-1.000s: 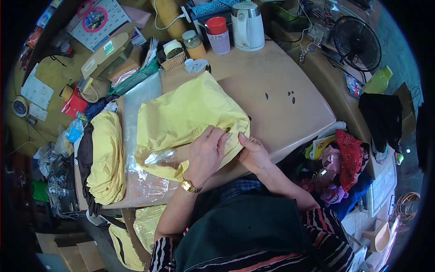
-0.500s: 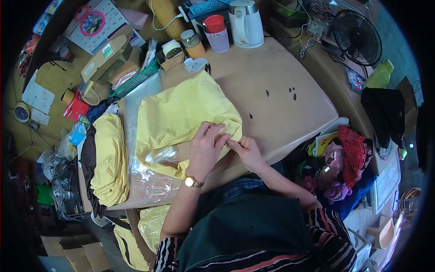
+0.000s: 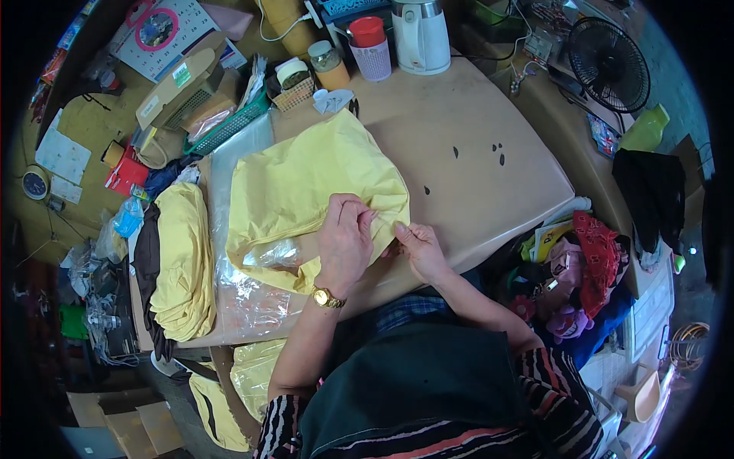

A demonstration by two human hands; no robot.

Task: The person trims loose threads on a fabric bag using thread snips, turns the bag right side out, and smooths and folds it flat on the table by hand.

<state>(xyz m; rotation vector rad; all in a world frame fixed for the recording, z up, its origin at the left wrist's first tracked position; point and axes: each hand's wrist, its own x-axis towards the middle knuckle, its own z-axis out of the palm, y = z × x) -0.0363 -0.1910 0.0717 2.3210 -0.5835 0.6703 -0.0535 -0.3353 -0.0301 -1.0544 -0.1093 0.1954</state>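
A yellow cloth piece (image 3: 306,168) lies spread on the brown-covered table (image 3: 474,115), with an opening near its front edge where clear plastic shows. My left hand (image 3: 345,243), with a gold watch at the wrist, is closed in a pinch on the cloth near its right end. Just to the right, my right hand (image 3: 419,251) pinches the cloth's right edge between thumb and fingers. A folded yellow stack (image 3: 183,264) lies at the table's left side, beside dark cloth (image 3: 147,275).
Along the back stand a white kettle (image 3: 422,38), a cup with a red top (image 3: 370,50), jars and a green basket (image 3: 229,126). A black fan (image 3: 609,65) stands at the back right. Cloths and a pink toy (image 3: 567,323) lie right of the table.
My left hand's fingers, more spread half a second ago, have drawn together and moved slightly up on the cloth. A dark spot seen between the hands earlier is no longer visible.
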